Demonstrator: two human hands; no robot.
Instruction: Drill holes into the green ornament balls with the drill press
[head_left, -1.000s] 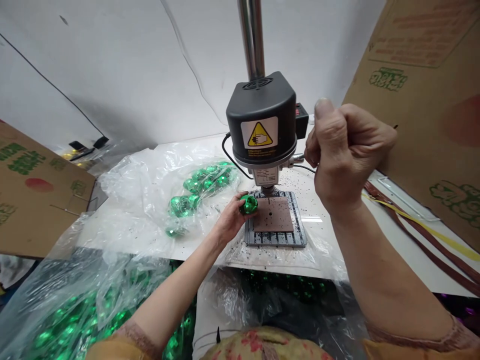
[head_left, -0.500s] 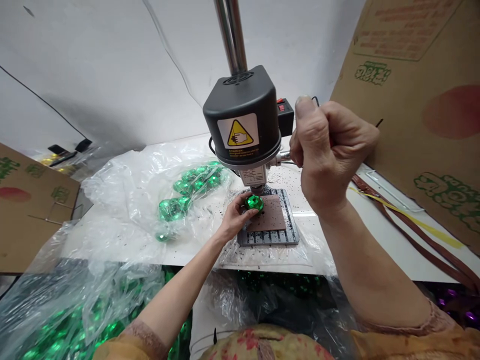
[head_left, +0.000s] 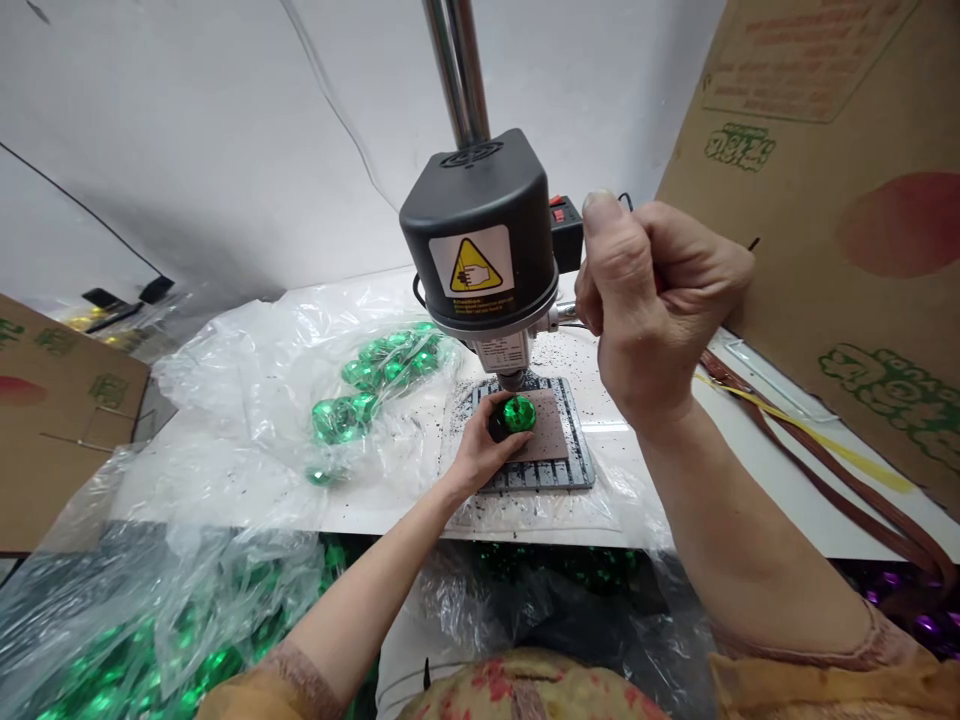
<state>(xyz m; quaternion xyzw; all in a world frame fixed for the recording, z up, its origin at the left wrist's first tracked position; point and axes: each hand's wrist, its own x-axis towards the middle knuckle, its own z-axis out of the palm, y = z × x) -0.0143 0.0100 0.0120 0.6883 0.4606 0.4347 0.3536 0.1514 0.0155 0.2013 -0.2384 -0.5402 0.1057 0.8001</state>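
Note:
A shiny green faceted ball (head_left: pixel 519 413) is held between the thumb and fingers of my left hand (head_left: pixel 486 440), just below the tip of a black drill press (head_left: pixel 480 225). Beneath the ball lies a brown pad (head_left: pixel 551 425) on the slotted grey base plate (head_left: pixel 582 470), sprinkled with dark chips. My right hand (head_left: pixel 652 300) is closed in a fist at the end of the machine's metal lever (head_left: pixel 564 312), to the right of the motor housing. Its fingers hide the lever's end.
Green balls (head_left: pixel 394 360) lie on clear plastic (head_left: pixel 232 370) left of the machine. Cardboard boxes (head_left: pixel 810 220) stand at both sides. Brown straps (head_left: pixel 817 450) run along the right. More green balls (head_left: pixel 142 650) sit under plastic at the lower left.
My left hand and the green ball have moved slightly right over the pad, and the ball has turned, showing a dark spot on top. My right hand stays at the lever.

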